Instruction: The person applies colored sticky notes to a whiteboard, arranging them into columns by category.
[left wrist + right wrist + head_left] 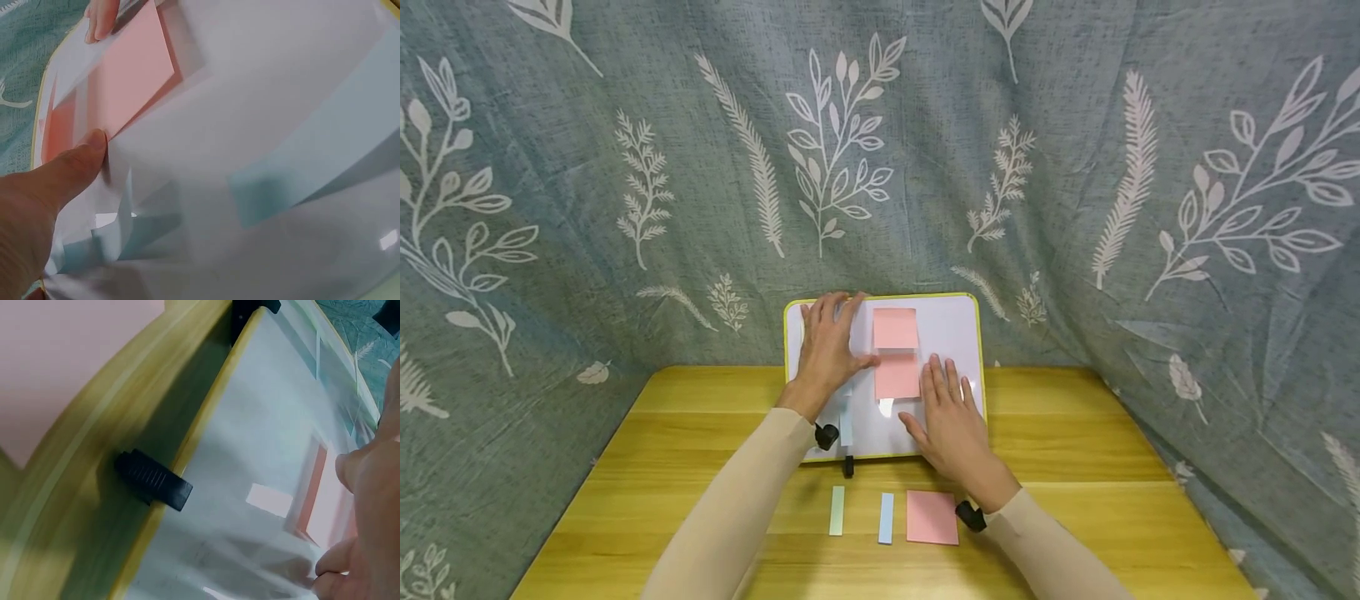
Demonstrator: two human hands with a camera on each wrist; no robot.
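Note:
A whiteboard [951,333] with a yellow rim leans upright at the back of the table. On it, two pink sticky notes are stuck one above the other: an upper note [895,327] and a lower note [897,379]. My left hand [829,350] spreads over the board's left side, its thumb [84,153] at the lower note's left edge. Straight fingers of my right hand [953,421] lie against the board, fingertips beside the lower note's right edge. The lower note's bottom edge lifts off the board, casting a shadow. A pale blue strip [325,137] is stuck below my left hand.
In front of the board lie a green strip [837,511], a blue strip [886,518] and a pink sticky note pad [932,517] on the wooden table [1060,467]. A black clip [153,478] grips the board's lower edge. Patterned grey-green cloth [925,183] hangs behind.

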